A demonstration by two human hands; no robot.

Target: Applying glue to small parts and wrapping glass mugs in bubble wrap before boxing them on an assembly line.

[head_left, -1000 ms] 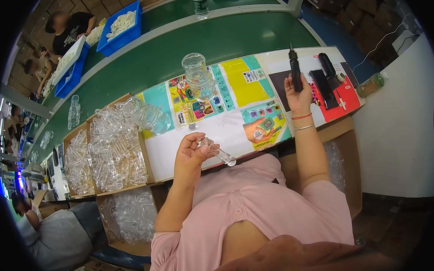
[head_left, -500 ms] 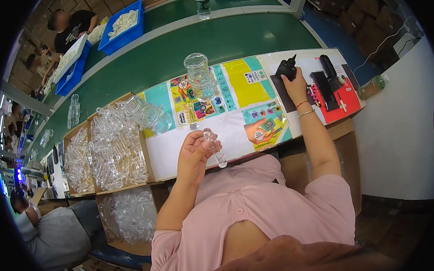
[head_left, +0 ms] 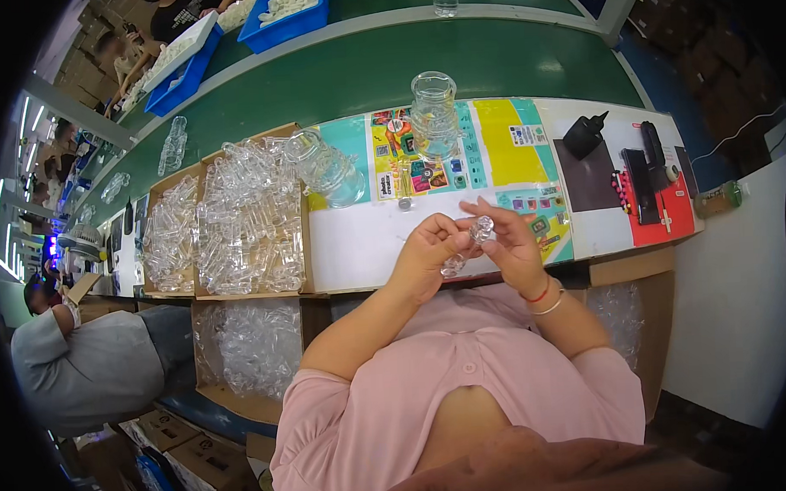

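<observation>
Close in front of my body, both hands meet around a small clear piece with a rounded, knobbed end point(head_left: 482, 230). My left hand point(head_left: 428, 260) pinches it, and its lower part shows below the fingers. My right hand point(head_left: 516, 252) has its fingertips closed on the knobbed end. The hands hide the piece's middle. A black squeeze bottle with a pointed nozzle point(head_left: 583, 137) stands on the dark mat point(head_left: 600, 186) at the right, apart from my hands. Beyond my hands a tall clear ringed vessel point(head_left: 434, 123) stands on the printed sheet.
To the left, cardboard trays point(head_left: 305, 248) hold heaps of clear pieces point(head_left: 249, 220); a clear vessel point(head_left: 334, 174) leans beside them. A black case point(head_left: 640, 185) and pink beads point(head_left: 620, 190) lie at the right. Blue bins point(head_left: 286, 26) of white parts stand far off. A co-worker point(head_left: 90, 364) sits at the left.
My right hand has let go of the black bottle, leaving it on the mat, and come to the clear piece in my left hand. The whole view has shifted.
</observation>
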